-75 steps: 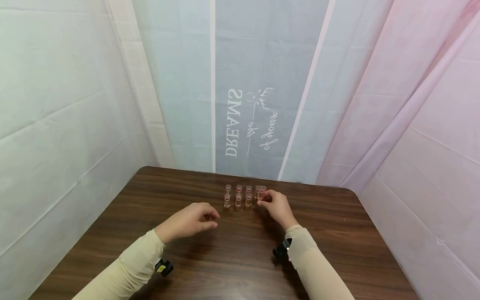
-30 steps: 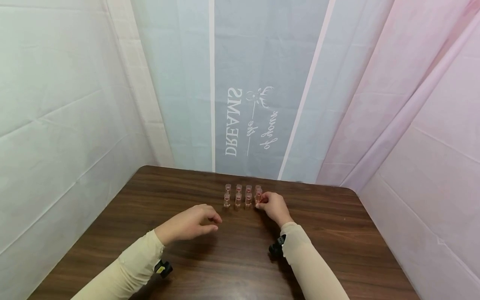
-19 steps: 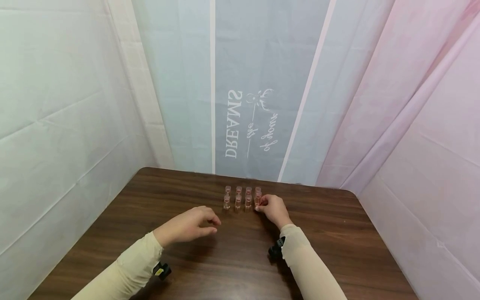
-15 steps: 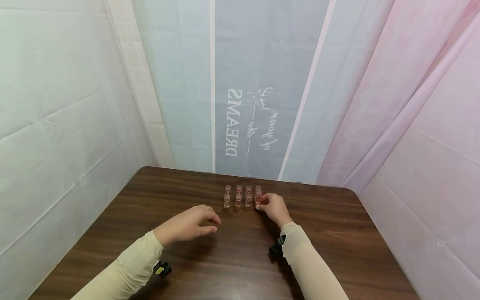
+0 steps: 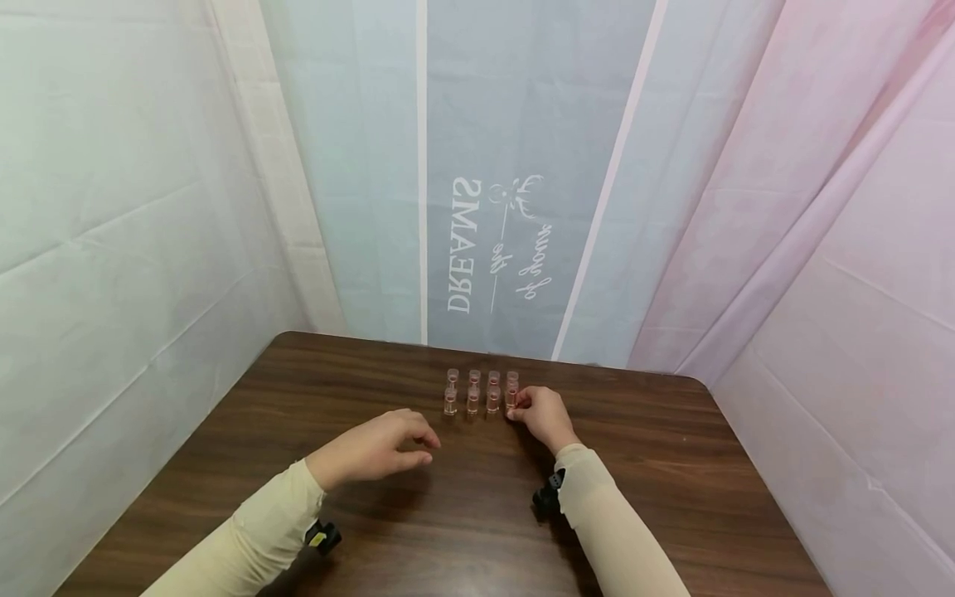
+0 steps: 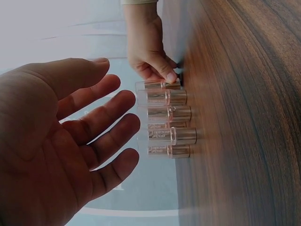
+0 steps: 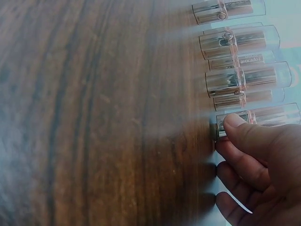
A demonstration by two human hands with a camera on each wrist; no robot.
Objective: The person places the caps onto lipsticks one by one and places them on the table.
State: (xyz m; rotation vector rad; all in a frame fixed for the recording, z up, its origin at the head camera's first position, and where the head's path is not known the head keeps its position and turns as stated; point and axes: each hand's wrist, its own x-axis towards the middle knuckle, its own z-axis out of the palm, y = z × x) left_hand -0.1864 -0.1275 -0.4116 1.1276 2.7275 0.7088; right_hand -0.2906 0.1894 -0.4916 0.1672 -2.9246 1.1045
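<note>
Several lipsticks with clear caps and shiny metallic bases stand upright in two rows near the back of the table. My right hand (image 5: pixel 546 416) pinches the rightmost front lipstick (image 5: pixel 511 395) low on its body, thumb in front. In the right wrist view the thumb lies over the base of this lipstick (image 7: pixel 277 114), beside the tabletop. My left hand (image 5: pixel 376 446) hovers over the table, left of and nearer than the rows, fingers relaxed and holding nothing. The left wrist view shows its palm (image 6: pixel 51 141) and spread fingers, apart from the front lipsticks (image 6: pixel 160 135).
The dark wood-grain table (image 5: pixel 358 365) ends at a back edge close behind the lipsticks. A grey-blue cloth (image 5: pixel 537 108) with white lettering hangs beyond it. Pale cloth walls (image 5: pixel 134 207) stand on both sides. Each wrist carries a small black camera (image 5: pixel 548 497).
My right hand has moved the held lipstick slightly left and nearer, into line with the front row, since the oldest frame. Over the last second both hands have stayed almost still.
</note>
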